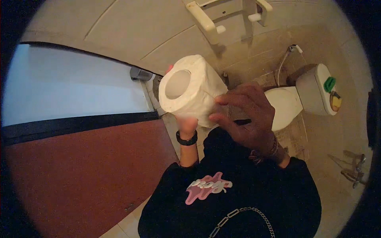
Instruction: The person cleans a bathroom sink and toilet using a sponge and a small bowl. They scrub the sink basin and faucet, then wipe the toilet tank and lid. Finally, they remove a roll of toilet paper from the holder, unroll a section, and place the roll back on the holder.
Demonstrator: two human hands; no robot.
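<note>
A thick white toilet paper roll (206,83) is held up in front of me, its hollow core facing left and toward me. My left hand (186,123) is closed round it: the thumb side shows at the lower edge, and a fingertip shows beyond the far left side. The other left fingers are hidden behind the roll. From the right, my right hand (248,115) reaches to the roll's side. Its index fingertip and thumb tip are apart at the paper surface, with the remaining fingers bent. The outer layer is creased near the index finger.
A cream two-armed paper holder (206,22) is fixed to the wall ahead. To the right stand a white toilet (283,107), its tank topped by a green item (330,84), and a hose sprayer (295,49). A metal tap (354,170) sits far right; a red-brown door (91,174) is left.
</note>
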